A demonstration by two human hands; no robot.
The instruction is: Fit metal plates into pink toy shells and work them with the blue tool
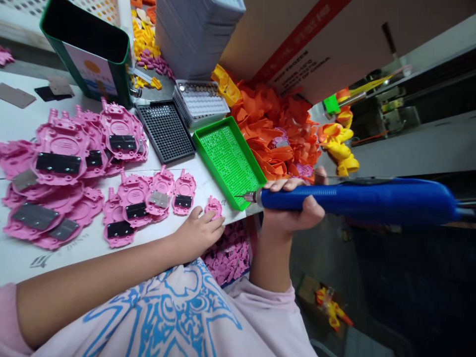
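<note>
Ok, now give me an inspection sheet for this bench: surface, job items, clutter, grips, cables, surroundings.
Surface: white tabletop, printed lettering showing.
Job items: small pink plastic housing; blue electric screwdriver, its metal tip over a corner of the green perforated tray, contact unclear.
Clutter: larger pink housings with black or grey plates, many overlapping; orange plastic parts heaped beside the tray.
Grips: left grip over the small housing, clasp unclear; right grip closed around the screwdriver.
Cables: apparent lead at the screwdriver's rear, leaving the picture.
Surroundings: printed cardboard carton behind the orange heap.
</note>
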